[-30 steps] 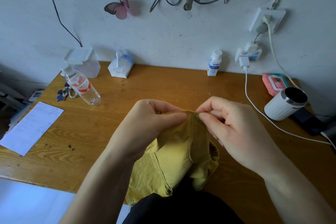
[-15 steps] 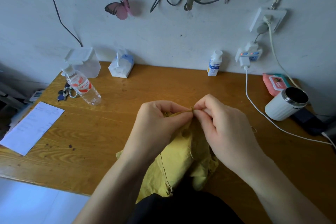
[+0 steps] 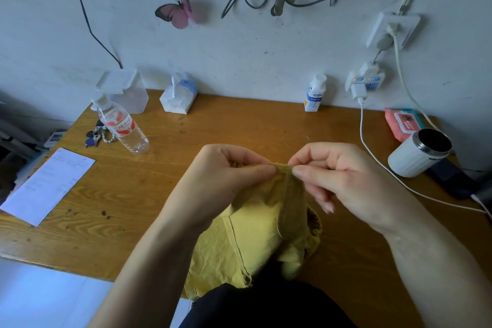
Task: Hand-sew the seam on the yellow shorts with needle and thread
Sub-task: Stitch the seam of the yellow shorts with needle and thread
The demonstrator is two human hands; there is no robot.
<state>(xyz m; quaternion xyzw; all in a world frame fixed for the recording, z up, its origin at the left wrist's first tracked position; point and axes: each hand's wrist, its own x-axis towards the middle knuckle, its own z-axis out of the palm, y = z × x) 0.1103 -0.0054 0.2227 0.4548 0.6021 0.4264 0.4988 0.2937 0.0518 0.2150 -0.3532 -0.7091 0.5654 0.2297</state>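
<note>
The yellow shorts (image 3: pixel 255 237) hang bunched between my hands over the front of the wooden table (image 3: pixel 239 125), lower part draping toward my lap. My left hand (image 3: pixel 223 176) pinches the folded top seam edge between thumb and fingers. My right hand (image 3: pixel 343 176) pinches at the same edge just to the right, thumb and forefinger closed on a thin dark needle (image 3: pixel 285 166) lying along the seam. The thread is too fine to make out.
A water bottle (image 3: pixel 123 128), keys (image 3: pixel 95 137) and a paper sheet (image 3: pixel 45 184) lie at the left. A tissue pack (image 3: pixel 178 96) and small white bottle (image 3: pixel 314 93) stand by the wall. White mug (image 3: pixel 419 153), wipes pack (image 3: pixel 404 122) and charging cable (image 3: pixel 372 152) sit at the right.
My hands came close together at the seam, then drew slightly apart. The fabric edge is now stretched between them; the right hand's pinch sits further right than half a second ago.
</note>
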